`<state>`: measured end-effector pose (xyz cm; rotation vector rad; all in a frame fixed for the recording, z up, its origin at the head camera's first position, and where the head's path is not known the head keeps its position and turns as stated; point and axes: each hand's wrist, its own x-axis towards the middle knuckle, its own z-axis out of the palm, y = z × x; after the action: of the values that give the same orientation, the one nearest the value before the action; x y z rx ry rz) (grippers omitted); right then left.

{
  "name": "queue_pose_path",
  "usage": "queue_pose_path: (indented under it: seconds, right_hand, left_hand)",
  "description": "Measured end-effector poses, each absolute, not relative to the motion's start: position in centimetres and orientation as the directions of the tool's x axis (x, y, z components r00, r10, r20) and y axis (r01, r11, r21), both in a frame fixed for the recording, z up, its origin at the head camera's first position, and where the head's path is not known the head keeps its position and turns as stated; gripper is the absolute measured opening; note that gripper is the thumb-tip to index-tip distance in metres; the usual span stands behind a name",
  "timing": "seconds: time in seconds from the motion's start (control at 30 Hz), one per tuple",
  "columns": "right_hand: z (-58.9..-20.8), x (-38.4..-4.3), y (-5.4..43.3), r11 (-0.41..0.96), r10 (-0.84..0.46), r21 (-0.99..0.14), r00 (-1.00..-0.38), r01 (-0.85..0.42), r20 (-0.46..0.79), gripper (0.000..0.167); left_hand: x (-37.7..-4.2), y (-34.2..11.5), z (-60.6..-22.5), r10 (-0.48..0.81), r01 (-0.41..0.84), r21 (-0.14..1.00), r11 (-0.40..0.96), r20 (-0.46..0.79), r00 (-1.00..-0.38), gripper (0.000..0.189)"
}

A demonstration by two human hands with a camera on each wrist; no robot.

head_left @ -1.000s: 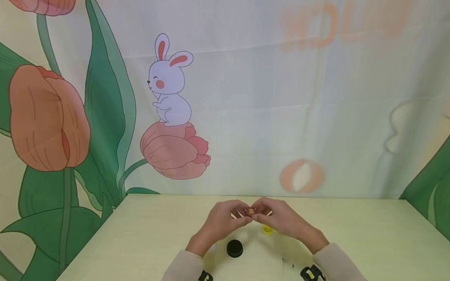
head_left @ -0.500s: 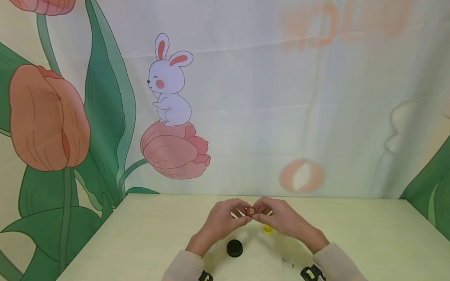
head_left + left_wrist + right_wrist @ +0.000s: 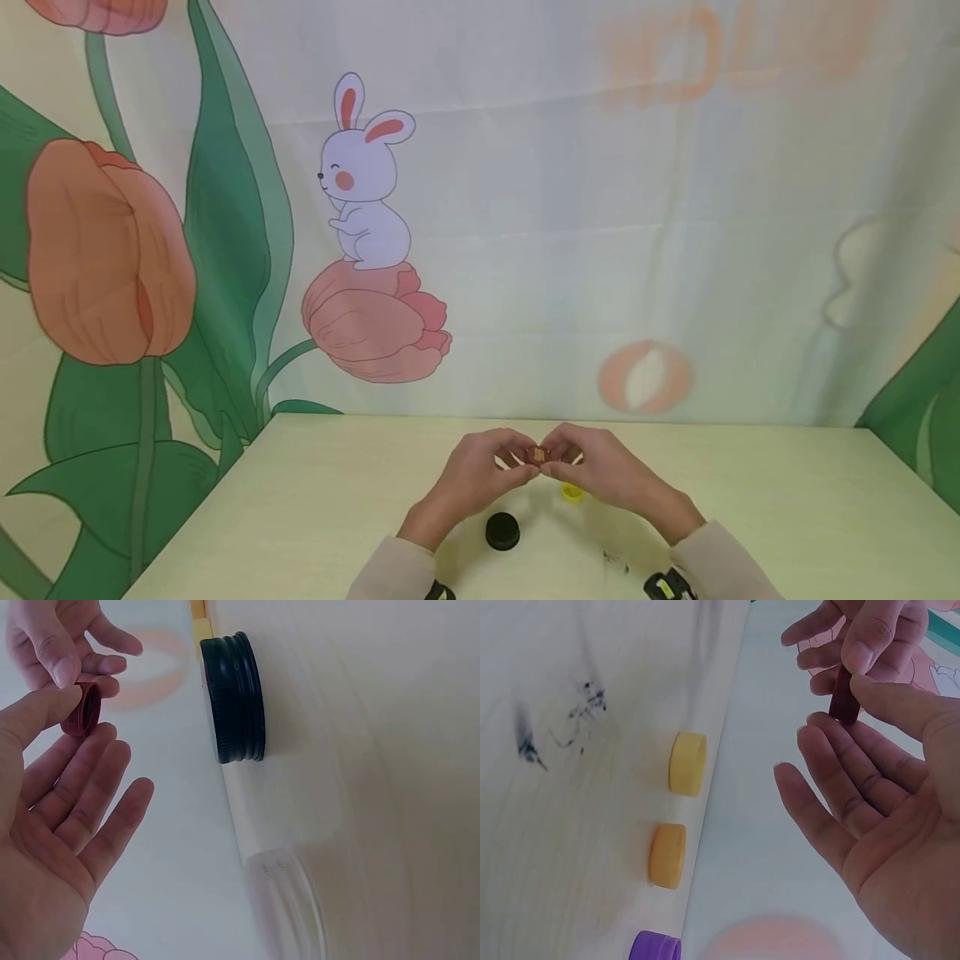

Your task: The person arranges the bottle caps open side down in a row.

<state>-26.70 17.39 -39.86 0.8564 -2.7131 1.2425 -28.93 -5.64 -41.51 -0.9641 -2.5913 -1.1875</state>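
Both hands hold one small dark red bottle cap [image 3: 537, 455] above the table, its top with a gold marking facing the head camera. My left hand [image 3: 474, 473] pinches the cap's left side between thumb and fingers. From the other side my right hand [image 3: 592, 463] pinches it too. In the left wrist view the red cap [image 3: 88, 709] shows its hollow underside, while the other fingers of the left hand [image 3: 56, 832] stay spread. The right wrist view has the red cap [image 3: 844, 699] edge-on at the fingertips of the right hand [image 3: 900, 817].
On the table [image 3: 337, 500] a black lid [image 3: 502, 531] lies below the left hand, and a yellow cap [image 3: 572, 492] near the right. The wrist views add a clear lid [image 3: 285, 900], an orange cap [image 3: 667, 855] and a purple cap [image 3: 656, 947]. Dark marks stain the tabletop. A printed cloth hangs behind.
The red cap has tilted slightly between the fingers, so its gold marking shows more fully. The hands have barely moved, and the head view has shifted a little.
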Motion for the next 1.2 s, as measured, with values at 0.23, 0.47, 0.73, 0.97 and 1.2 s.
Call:
queue_pose_path:
  seconds: [0.23, 0.47, 0.73, 0.97, 1.2]
  right_hand:
    - [-40.1, -26.0, 17.5, 0.525, -0.504, -0.680, -0.831, -0.512, 0.237, 0.013]
    - [-41.1, -24.8, 17.8, 0.518, -0.563, -0.688, -0.808, -0.509, 0.174, 0.014]
    - [-41.6, -24.4, 17.7, 0.489, -0.598, -0.739, -0.795, -0.464, 0.103, 0.014]
    - [-42.5, -24.7, 17.5, 0.502, -0.602, -0.730, -0.794, -0.464, 0.091, 0.016]
    - [-43.0, -24.9, 17.6, 0.505, -0.606, -0.727, -0.791, -0.466, 0.086, 0.016]
  left_hand:
    - [-28.4, -6.0, -41.9, 0.532, 0.594, 0.641, 0.486, 0.321, -0.783, 0.013]
    - [-27.5, -5.8, -42.2, 0.609, 0.592, 0.622, 0.512, 0.224, -0.761, 0.014]
    - [-26.7, -5.6, -41.9, 0.636, 0.570, 0.616, 0.544, 0.140, -0.759, 0.016]
    - [-26.6, -5.5, -42.1, 0.651, 0.587, 0.579, 0.565, 0.124, -0.749, 0.018]
    - [-26.5, -5.1, -42.4, 0.660, 0.595, 0.562, 0.574, 0.113, -0.743, 0.019]
